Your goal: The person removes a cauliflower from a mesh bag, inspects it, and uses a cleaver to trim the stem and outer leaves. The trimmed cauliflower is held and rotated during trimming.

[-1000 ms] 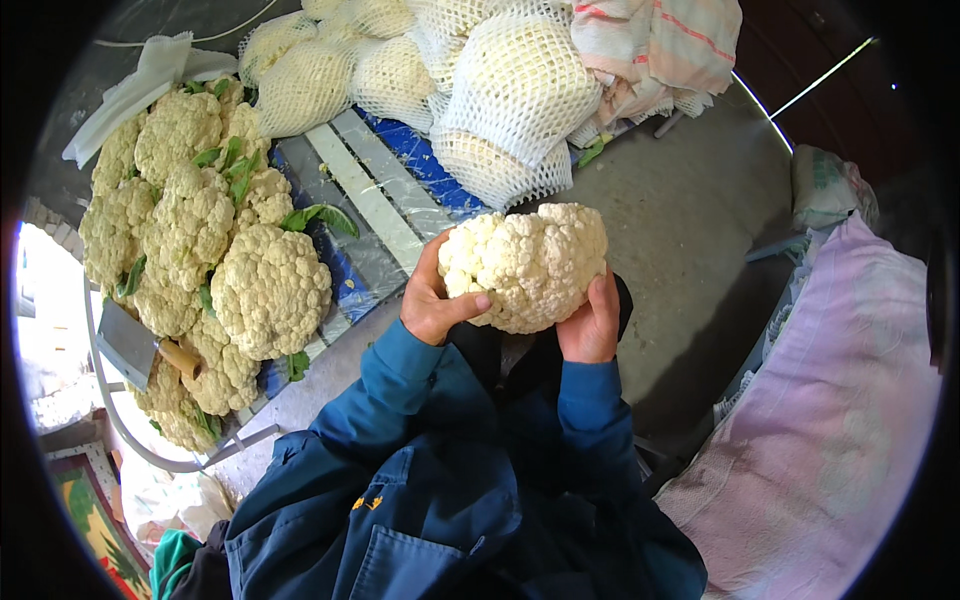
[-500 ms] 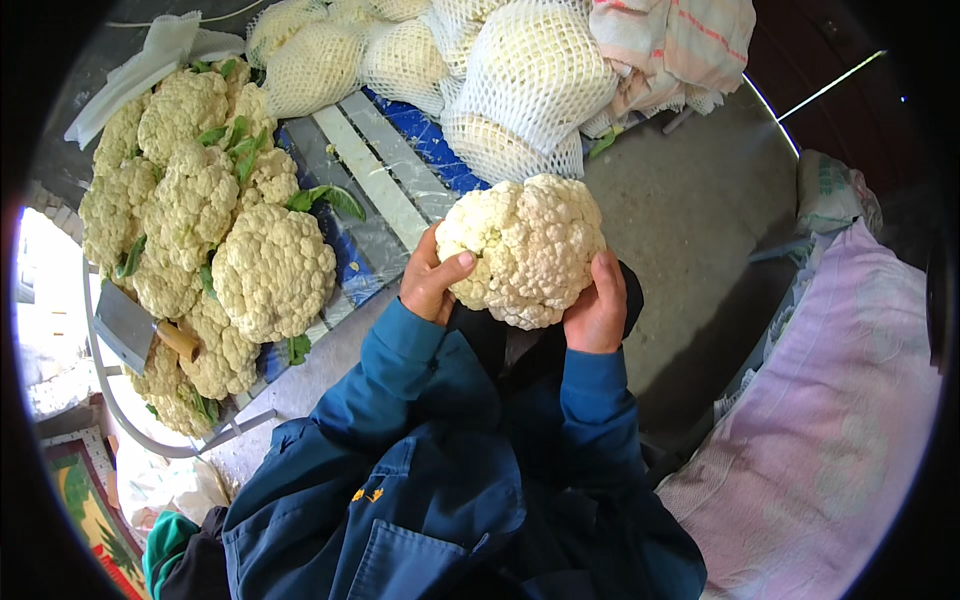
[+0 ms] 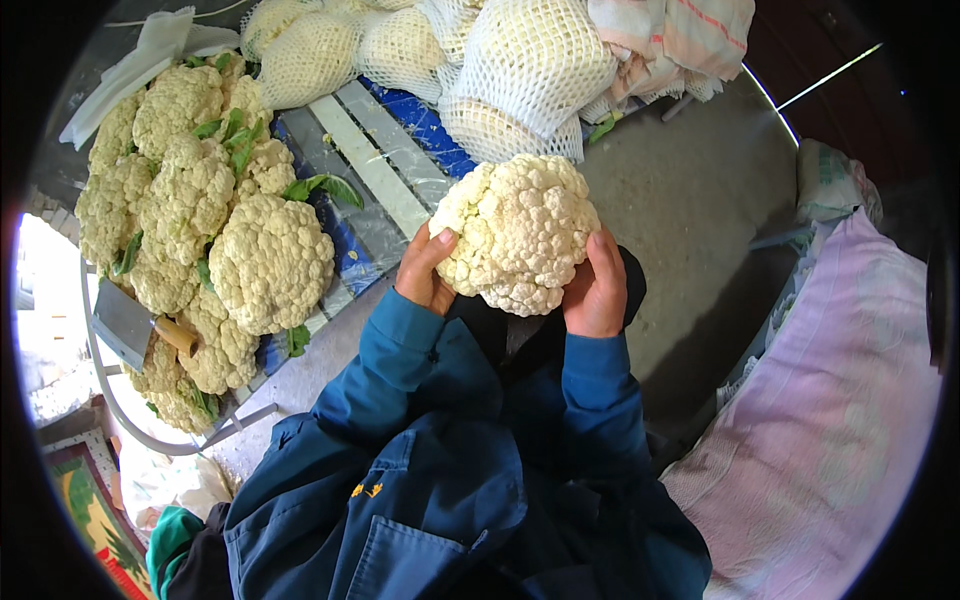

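Observation:
A large cream-coloured cauliflower (image 3: 518, 232) is held up between my two hands, above my lap. My left hand (image 3: 426, 268) grips its left side, thumb on the florets. On the opposite side my right hand (image 3: 597, 287) presses against it, with the fingers partly hidden beneath. Left of my hands, several bare cauliflowers (image 3: 272, 264) are heaped on a table (image 3: 372, 165) of slats with blue and clear plastic. A cleaver (image 3: 122, 325) with a wooden handle lies on the heap's near left edge.
Several cauliflowers in white foam nets (image 3: 530, 65) are piled at the table's far side, beside a checked cloth (image 3: 708, 38). A pinkish cover (image 3: 810, 430) drapes something at the right. Grey floor (image 3: 672, 205) lies beyond my right hand. A white bag (image 3: 165, 480) sits at lower left.
Both hands have raised the cauliflower slightly away from me, and it has tilted a little. The heap and the cleaver rest as before.

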A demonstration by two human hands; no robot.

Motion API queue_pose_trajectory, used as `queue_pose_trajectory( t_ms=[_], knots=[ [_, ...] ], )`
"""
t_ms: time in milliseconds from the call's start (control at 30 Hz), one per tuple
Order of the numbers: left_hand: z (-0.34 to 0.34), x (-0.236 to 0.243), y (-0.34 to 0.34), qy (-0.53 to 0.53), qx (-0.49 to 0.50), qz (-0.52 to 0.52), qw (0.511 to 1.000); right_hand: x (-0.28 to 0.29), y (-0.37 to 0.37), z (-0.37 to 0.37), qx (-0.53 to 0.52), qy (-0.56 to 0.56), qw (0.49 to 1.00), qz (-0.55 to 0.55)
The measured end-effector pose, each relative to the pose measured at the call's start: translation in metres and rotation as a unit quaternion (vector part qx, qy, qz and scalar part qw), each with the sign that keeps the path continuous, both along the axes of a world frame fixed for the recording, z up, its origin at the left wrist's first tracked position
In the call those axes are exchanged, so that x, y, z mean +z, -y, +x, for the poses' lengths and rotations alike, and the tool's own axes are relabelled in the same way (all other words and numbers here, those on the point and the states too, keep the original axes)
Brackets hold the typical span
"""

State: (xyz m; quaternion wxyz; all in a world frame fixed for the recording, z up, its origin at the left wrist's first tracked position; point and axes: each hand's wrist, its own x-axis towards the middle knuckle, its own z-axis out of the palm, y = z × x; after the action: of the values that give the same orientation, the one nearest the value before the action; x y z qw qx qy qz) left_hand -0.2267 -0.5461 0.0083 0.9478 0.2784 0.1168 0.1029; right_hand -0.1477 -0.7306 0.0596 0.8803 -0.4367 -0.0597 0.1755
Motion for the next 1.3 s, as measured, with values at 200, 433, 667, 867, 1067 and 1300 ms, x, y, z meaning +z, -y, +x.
queue_pose_trajectory(
  t_ms=[200, 433, 667, 867, 1067, 1300],
  knots=[
    [0.000, -0.009, 0.002, 0.025, 0.007, -0.040, 0.999, 0.002, 0.000, -0.001, 0.012, 0.015, 1.000, 0.001],
    [-0.005, -0.006, 0.007, 0.035, 0.013, -0.009, 0.999, -0.012, -0.001, -0.009, -0.003, 0.035, 0.998, -0.056],
    [-0.011, 0.009, 0.014, 0.010, 0.062, 0.135, 0.989, -0.013, -0.003, -0.008, 0.042, 0.015, 0.999, -0.007],
    [-0.024, 0.010, 0.003, -0.029, 0.029, 0.253, 0.967, -0.031, 0.001, -0.017, 0.020, -0.048, 0.999, 0.004],
    [-0.033, 0.000, 0.006, -0.014, 0.023, 0.222, 0.975, -0.053, 0.014, -0.028, -0.014, -0.052, 0.998, -0.015],
    [-0.036, 0.005, 0.010, 0.052, -0.035, 0.194, 0.979, -0.066, 0.047, -0.023, 0.013, 0.017, 0.999, 0.033]
  ],
)
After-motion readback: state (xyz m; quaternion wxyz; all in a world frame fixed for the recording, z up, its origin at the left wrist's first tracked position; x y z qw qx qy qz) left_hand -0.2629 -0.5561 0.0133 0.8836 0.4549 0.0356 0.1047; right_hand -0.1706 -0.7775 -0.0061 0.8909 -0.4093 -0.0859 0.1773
